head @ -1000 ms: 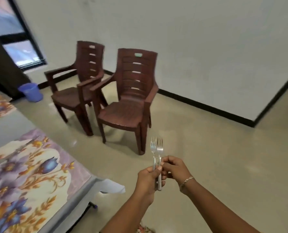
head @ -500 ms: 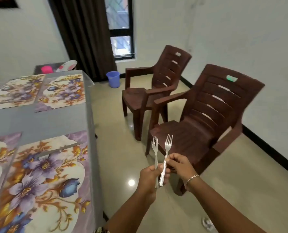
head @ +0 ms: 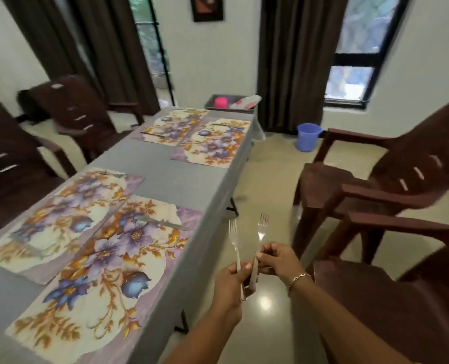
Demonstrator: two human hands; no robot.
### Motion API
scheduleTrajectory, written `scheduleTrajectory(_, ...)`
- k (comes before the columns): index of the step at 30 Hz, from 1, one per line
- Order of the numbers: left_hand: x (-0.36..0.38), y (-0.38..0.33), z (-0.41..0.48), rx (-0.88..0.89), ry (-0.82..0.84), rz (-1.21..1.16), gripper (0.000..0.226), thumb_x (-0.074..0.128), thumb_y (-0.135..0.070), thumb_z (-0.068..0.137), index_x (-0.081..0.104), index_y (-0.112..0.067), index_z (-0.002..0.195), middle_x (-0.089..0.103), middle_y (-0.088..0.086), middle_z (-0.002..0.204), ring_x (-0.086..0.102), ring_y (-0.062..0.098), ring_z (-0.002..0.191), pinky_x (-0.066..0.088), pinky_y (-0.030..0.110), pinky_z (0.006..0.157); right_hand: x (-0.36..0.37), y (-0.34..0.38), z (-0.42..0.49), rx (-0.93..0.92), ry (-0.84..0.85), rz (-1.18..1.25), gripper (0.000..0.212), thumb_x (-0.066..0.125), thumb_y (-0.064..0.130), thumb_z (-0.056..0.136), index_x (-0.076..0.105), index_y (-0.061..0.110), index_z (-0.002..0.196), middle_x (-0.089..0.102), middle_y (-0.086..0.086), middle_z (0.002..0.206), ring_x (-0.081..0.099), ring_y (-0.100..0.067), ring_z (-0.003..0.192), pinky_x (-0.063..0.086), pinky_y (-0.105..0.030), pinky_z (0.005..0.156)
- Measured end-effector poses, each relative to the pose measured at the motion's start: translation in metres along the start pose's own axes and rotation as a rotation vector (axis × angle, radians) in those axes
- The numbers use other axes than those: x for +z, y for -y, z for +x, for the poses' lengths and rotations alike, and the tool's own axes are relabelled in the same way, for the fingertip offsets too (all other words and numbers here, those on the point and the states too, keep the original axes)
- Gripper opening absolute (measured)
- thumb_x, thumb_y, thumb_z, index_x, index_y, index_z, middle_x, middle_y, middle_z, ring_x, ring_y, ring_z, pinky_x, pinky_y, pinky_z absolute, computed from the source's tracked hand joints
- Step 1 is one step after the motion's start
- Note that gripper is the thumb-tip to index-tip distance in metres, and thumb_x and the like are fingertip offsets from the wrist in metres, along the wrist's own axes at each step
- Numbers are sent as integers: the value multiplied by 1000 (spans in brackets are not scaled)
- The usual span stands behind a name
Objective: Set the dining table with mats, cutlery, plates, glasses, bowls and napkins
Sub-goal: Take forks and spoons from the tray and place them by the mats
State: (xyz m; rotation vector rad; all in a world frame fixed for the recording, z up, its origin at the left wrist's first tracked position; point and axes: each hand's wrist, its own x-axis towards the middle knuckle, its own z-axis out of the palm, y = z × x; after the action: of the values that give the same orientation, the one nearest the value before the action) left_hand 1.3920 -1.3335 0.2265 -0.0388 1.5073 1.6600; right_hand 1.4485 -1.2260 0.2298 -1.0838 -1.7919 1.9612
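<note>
Left grip (head: 230,278) was curled round the handle of the first fork (head: 234,240); right grip (head: 278,261) pinched the stem of the second fork (head: 261,232) between thumb and fingertips. We could not settle whether the left grip also retained that fork's lower handle, the view being blurred there. Both forks stood tines up over the floor (head: 270,179), just off the desk's (head: 171,179) right edge, the second leaning slightly right. The nearest mat (head: 108,271) lay to the left of both grips, the left grip being nearer. We judged the forks needed carrying leftward and laying flat. A thin pale utensil (head: 163,225), probably a knife, lay on that mat. We noted a blue bucket (head: 307,137) on the floor, contents not visible.
</note>
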Motion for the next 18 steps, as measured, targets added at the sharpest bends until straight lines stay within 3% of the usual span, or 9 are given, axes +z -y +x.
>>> scheduleTrajectory(7,-37,-2,2,48,-350,-195,17,50,2,91,67,-3,91,63,3,61,45,6,41,34,15,39,29,14,42,75,326,-83,25,51,-9,87,46,5,67,48,4,35,42,-5,32,46,-20,39)
scheduleTrajectory(10,-69,-4,-2,80,-520,-294,16,53,0,91,68,-4,89,64,3,62,44,7,42,33,16,39,68,14,50,98,490,-176,26,52,-7,87,46,6,67,53,3,40,43,-6,33,47,-20,38)
scheduleTrajectory(13,-107,-8,-13,130,-672,-417,10,55,-2,90,66,-1,90,63,1,57,43,5,38,33,15,35,120,10,54,130,650,-265,26,52,-9,87,47,7,67,58,-9,57,47,-7,34,47,-21,38)
scheduleTrajectory(16,-144,-10,-29,191,-785,-509,7,59,-4,89,64,-2,86,60,0,52,42,5,35,32,15,34,175,2,51,196,783,-329,28,50,-14,85,46,7,67,54,-5,45,46,-10,33,45,-21,37)
scheduleTrajectory(18,-169,-11,-40,215,-841,-594,10,57,-2,89,64,-2,81,57,5,54,42,7,34,32,14,33,209,-2,46,227,864,-397,28,49,-16,84,45,6,67,51,-11,51,44,-12,33,43,-21,37)
